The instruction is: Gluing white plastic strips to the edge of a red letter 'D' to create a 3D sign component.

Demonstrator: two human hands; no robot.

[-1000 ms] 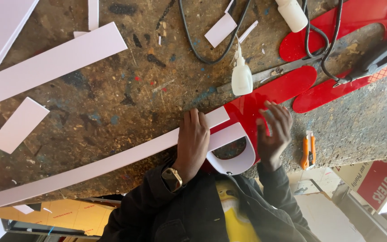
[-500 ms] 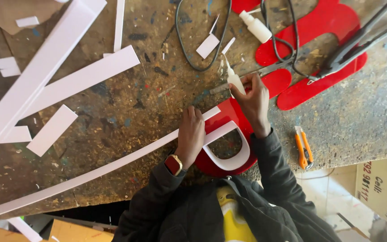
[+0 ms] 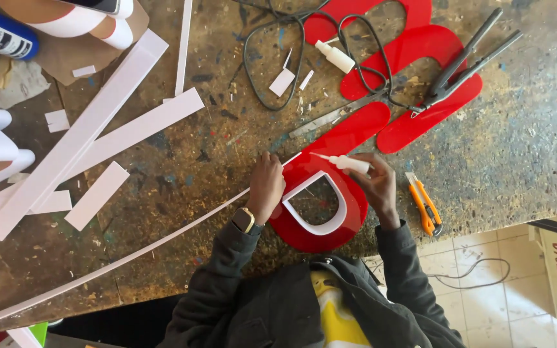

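Glue bottle [image 3: 351, 164] lowered onto red letter [image 3: 330, 200]

Bright even daylight, soft shadows, sharp focus.

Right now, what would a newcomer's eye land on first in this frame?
The red letter at the bench's near edge, where the left hand presses a long white strip against it and the right hand aims a small glue bottle at the joint. Next, more red shapes under a black cable at top right, and an orange knife beside the right hand.
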